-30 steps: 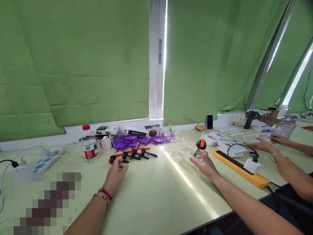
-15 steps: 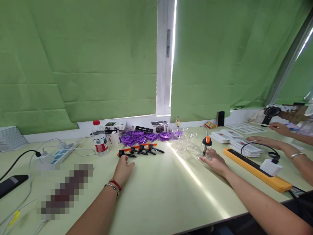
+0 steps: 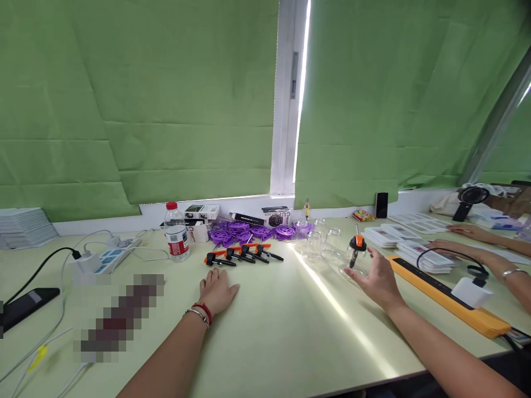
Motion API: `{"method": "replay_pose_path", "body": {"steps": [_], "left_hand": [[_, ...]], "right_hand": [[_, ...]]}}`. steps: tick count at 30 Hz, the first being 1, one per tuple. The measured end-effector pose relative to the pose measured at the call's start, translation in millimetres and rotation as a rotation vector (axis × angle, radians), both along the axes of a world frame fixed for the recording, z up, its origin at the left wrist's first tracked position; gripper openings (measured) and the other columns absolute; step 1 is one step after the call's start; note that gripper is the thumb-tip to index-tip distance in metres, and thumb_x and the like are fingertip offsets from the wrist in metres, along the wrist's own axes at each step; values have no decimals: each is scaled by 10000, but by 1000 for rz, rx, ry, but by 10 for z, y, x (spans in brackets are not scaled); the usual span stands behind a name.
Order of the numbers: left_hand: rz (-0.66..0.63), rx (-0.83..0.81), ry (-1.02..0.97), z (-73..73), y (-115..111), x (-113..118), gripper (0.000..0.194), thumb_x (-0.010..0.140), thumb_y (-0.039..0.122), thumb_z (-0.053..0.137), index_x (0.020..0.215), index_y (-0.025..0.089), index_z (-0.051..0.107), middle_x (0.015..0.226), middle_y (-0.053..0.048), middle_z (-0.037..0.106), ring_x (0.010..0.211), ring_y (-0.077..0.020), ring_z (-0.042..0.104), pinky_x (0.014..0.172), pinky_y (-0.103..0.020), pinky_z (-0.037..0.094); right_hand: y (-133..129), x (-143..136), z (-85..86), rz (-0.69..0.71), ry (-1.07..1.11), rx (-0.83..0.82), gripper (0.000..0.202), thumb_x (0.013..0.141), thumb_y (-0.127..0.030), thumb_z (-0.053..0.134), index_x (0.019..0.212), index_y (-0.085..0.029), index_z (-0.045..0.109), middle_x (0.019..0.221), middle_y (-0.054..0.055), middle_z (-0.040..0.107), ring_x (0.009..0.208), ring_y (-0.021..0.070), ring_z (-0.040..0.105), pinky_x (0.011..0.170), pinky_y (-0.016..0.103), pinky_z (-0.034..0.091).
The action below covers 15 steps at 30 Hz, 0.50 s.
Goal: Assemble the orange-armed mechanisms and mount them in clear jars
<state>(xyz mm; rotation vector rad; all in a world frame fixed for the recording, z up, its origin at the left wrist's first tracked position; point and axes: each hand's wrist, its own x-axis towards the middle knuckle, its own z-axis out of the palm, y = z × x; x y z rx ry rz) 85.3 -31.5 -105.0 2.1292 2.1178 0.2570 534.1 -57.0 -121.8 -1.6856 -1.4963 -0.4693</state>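
Note:
My left hand (image 3: pixel 218 293) lies palm down on the table, fingers spread and holding nothing. Just beyond its fingertips is a row of several black-and-orange grinder tops with metal rods (image 3: pixel 244 254). At the right, my right hand (image 3: pixel 377 279) curves around the near right side of a clear glass jar (image 3: pixel 360 265), thumb and forefinger apart. Whether they touch the glass is hard to tell. A black-and-orange top with an upright metal rod (image 3: pixel 358 242) sits on this jar, its black shaft inside. Several clear glass jars (image 3: pixel 333 240) stand to the left of it.
Purple plastic parts (image 3: pixel 238 233) and small boxes (image 3: pixel 276 215) line the wall. A water bottle (image 3: pixel 177 235) stands left of them. Cables and a white power strip (image 3: pixel 110 260) lie left. An orange power strip (image 3: pixel 450 296), paper stacks (image 3: pixel 423 254) and another person's hands (image 3: pixel 460 249) are right.
My left hand has drawn back from the grinder tops and flattened on the table. The fingers of my right hand have loosened around the jar. The view has shifted slightly left.

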Motion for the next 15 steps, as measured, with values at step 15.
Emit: {"method": "replay_pose_path", "body": {"steps": [15], "left_hand": [[-105,-99,108,33,-113,87,857,820,672,225,1458,100,239,1517,-241,109,1389,-433,61,1034,-638,91]], "right_hand": [[676,-1995,137,451,-166,-418,515,811,-153,493,1324,-167,454,1401,122,436,1286,287,366,1031,424,317]]}}
